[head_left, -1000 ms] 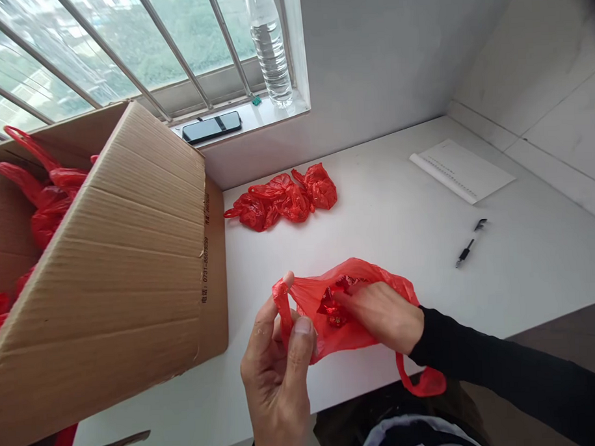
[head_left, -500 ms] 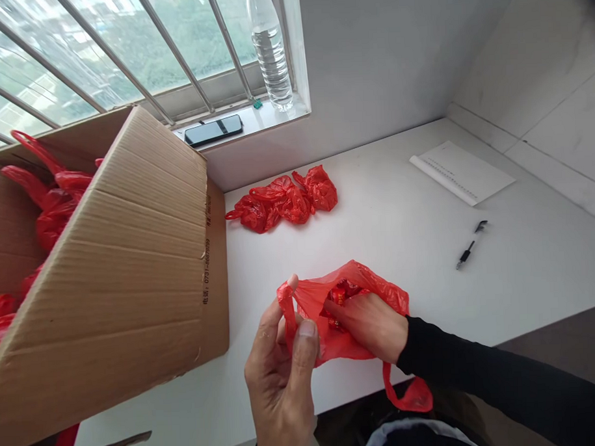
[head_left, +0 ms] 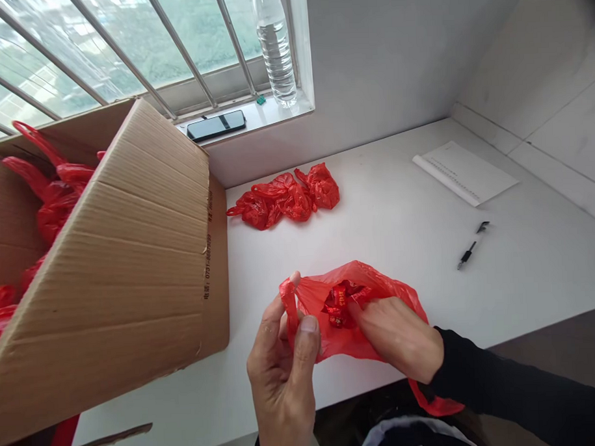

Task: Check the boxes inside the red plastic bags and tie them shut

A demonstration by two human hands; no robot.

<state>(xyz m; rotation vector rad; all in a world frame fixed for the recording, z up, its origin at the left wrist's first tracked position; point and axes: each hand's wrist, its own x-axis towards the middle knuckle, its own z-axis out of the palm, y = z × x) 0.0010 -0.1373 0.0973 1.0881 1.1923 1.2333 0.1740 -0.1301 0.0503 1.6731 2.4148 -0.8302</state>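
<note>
Holding the red plastic bag [head_left: 331, 344] wide is advised: its handle [head_left: 287, 300] is pinched by the left hand [head_left: 284, 370]; anything gripped inside by the right hand [head_left: 401, 335] cannot be told.

"电话: 0731" [head_left: 207, 275] on cardboard box [head_left: 128, 261]

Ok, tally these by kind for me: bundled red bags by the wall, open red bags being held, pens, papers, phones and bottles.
Bundled red bags: 3
Open red bag: 1
Pen: 1
Paper: 1
Phone: 1
Bottle: 1
Total: 8
</note>
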